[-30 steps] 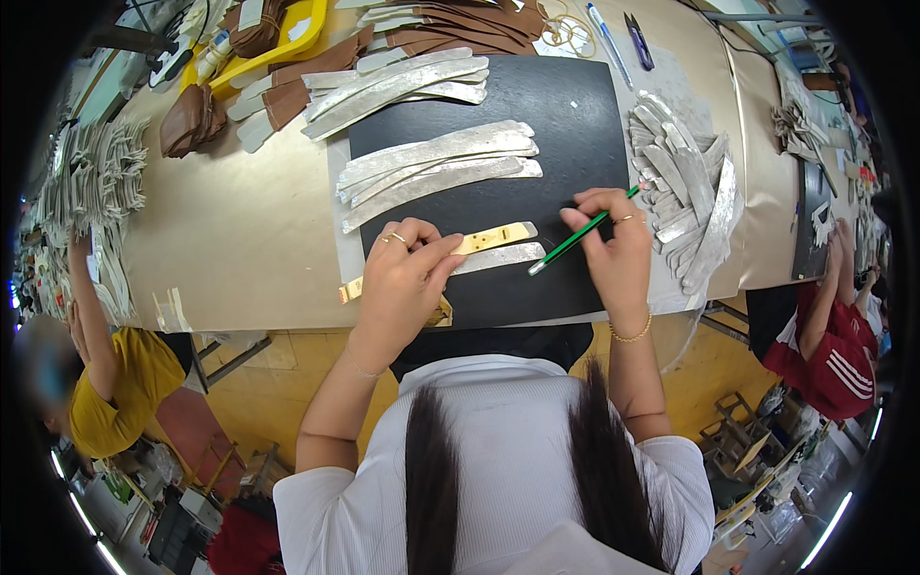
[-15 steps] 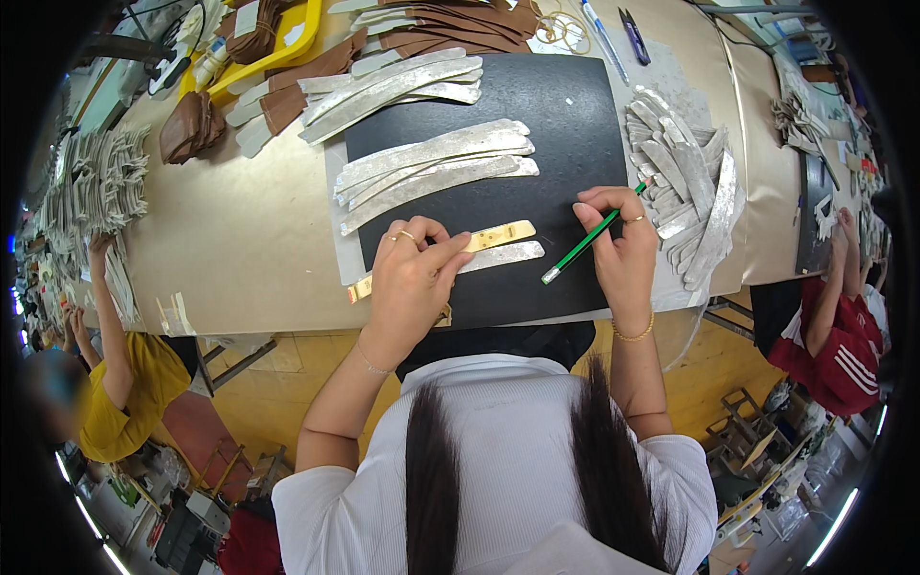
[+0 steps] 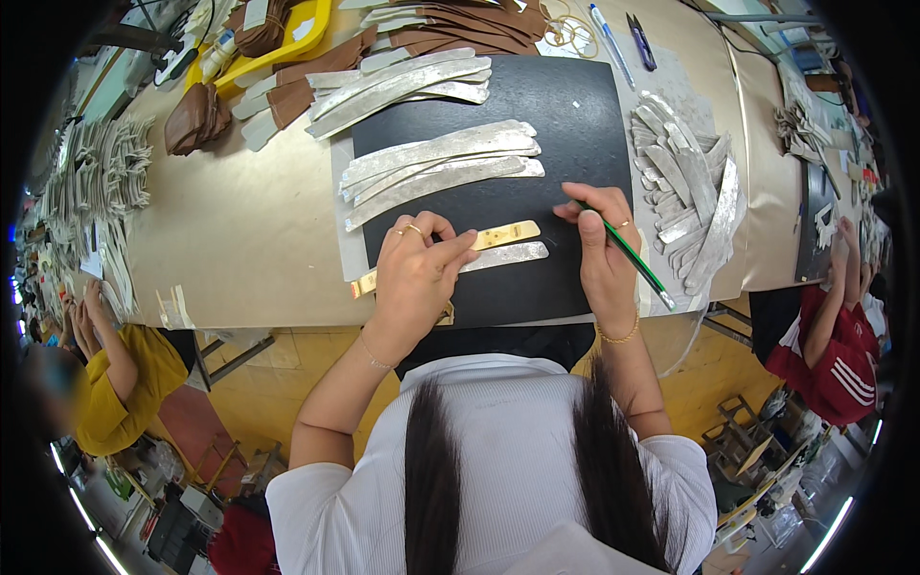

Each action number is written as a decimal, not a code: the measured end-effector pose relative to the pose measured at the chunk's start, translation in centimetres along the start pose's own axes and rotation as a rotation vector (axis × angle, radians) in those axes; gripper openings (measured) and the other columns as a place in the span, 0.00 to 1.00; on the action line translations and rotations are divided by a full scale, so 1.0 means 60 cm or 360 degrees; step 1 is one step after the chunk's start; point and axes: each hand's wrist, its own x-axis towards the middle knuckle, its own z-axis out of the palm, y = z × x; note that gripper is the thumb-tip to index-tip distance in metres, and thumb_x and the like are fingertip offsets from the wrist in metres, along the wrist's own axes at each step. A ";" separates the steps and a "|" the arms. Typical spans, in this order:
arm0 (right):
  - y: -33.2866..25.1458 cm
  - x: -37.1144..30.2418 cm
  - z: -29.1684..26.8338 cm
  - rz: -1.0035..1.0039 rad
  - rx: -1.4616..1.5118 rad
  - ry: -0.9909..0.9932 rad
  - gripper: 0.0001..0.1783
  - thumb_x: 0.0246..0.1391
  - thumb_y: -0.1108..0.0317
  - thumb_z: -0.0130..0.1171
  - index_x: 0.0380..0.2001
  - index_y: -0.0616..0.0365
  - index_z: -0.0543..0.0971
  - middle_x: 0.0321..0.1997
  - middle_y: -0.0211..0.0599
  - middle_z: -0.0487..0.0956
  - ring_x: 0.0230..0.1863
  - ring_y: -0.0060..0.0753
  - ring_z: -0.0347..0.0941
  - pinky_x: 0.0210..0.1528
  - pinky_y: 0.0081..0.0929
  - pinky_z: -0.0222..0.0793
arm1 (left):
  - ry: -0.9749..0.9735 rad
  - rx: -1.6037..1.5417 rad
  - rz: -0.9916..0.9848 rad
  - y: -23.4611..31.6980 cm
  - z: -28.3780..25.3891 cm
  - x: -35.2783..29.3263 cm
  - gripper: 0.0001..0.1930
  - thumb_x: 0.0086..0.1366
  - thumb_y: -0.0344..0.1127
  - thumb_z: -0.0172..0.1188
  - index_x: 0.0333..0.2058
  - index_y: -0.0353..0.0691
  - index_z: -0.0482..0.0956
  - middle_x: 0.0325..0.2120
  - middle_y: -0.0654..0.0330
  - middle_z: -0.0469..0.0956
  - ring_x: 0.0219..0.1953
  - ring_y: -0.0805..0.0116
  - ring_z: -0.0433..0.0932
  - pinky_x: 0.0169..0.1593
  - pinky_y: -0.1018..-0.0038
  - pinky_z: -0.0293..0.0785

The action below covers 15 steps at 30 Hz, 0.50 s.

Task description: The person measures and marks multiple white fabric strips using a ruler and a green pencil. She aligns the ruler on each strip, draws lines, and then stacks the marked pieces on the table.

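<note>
My left hand (image 3: 414, 278) is closed on a narrow yellow strip (image 3: 513, 232) with small dark dots, its thumb and fingertips pressing it against the black mat (image 3: 575, 125). Just below the yellow strip lies a slightly curved grey-white strip (image 3: 522, 253), partly hidden by my hand. My right hand (image 3: 606, 264), to the right of both strips, holds a green pencil (image 3: 632, 256) between thumb and fingers. The pencil slants, its pale-capped end at lower right and its other end by my fingertips. It is apart from the strips.
Grey-white strips lie in a row (image 3: 441, 168) on the mat, in a group (image 3: 402, 91) at its far edge, and in a pile (image 3: 685, 187) at right. Beyond are brown pieces (image 3: 460, 29), a yellow tray (image 3: 297, 48), a pen (image 3: 611, 43) and snips (image 3: 640, 43). Co-workers sit either side.
The green pencil has swung round in my right hand; its pale-capped end pointed lower left and now points lower right. My left hand stays on the yellow strip.
</note>
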 end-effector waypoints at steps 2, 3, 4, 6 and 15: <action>-0.006 -0.003 0.008 0.0221 0.0063 -0.0041 0.19 0.75 0.59 0.49 0.52 0.64 0.79 0.42 0.36 0.75 0.45 0.31 0.83 0.43 0.22 0.77 | 0.0004 0.0008 -0.0012 0.001 -0.001 -0.001 0.11 0.55 0.33 0.74 0.38 0.44 0.91 0.30 0.64 0.76 0.34 0.64 0.72 0.41 0.67 0.69; -0.011 -0.005 0.012 0.0319 0.0088 -0.0038 0.18 0.75 0.60 0.50 0.52 0.64 0.79 0.42 0.37 0.75 0.45 0.31 0.83 0.43 0.21 0.77 | 0.0009 0.0012 -0.0018 0.001 0.000 -0.001 0.11 0.55 0.33 0.74 0.38 0.44 0.91 0.30 0.64 0.76 0.34 0.64 0.72 0.41 0.67 0.69; -0.013 -0.006 0.014 0.0419 0.0110 -0.0033 0.18 0.75 0.60 0.50 0.52 0.64 0.79 0.42 0.37 0.75 0.45 0.31 0.83 0.42 0.20 0.77 | 0.0012 0.0014 -0.0022 0.002 0.000 -0.001 0.11 0.55 0.33 0.74 0.38 0.45 0.91 0.30 0.64 0.76 0.34 0.64 0.72 0.41 0.67 0.69; -0.012 -0.006 0.015 0.0384 0.0053 -0.0056 0.16 0.75 0.62 0.50 0.51 0.64 0.79 0.44 0.37 0.77 0.45 0.30 0.84 0.41 0.20 0.77 | 0.0013 0.0017 -0.0026 0.003 0.000 0.000 0.11 0.54 0.33 0.74 0.38 0.45 0.91 0.29 0.64 0.76 0.34 0.64 0.72 0.41 0.67 0.69; -0.022 -0.004 0.041 0.0125 -0.0150 -0.0237 0.08 0.67 0.68 0.60 0.37 0.63 0.81 0.32 0.38 0.82 0.33 0.33 0.81 0.36 0.26 0.74 | -0.0005 0.0035 -0.0015 0.004 -0.001 0.003 0.10 0.54 0.33 0.74 0.37 0.45 0.91 0.29 0.64 0.75 0.34 0.63 0.72 0.41 0.67 0.70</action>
